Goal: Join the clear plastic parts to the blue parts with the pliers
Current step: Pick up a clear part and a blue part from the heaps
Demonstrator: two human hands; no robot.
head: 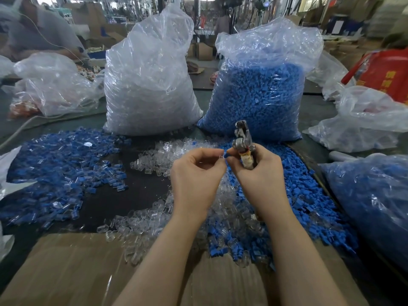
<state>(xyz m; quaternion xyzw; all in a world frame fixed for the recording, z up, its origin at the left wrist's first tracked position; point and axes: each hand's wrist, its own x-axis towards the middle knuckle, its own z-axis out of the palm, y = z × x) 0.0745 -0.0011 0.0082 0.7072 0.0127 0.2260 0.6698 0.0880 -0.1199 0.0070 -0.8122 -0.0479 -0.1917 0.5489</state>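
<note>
Pliers (pixel 243 142) upright in right hand (pixel 257 171), touching left hand (pixel 196 171).

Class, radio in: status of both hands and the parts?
Left hand pinches clear part. Right hand holds pliers, pinches blue part. Parts meeting, nothing blocking.

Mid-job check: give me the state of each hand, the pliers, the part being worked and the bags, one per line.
Left hand: pinches a clear part.
Right hand: grips the pliers, fingertips on a blue part.
Pliers: upright, nothing visible between the jaws.
Clear and blue part: meeting between the fingertips, whether joined cannot be told.
Clear-parts bag: upright, full.
Blue-parts bag: upright, full.
</note>
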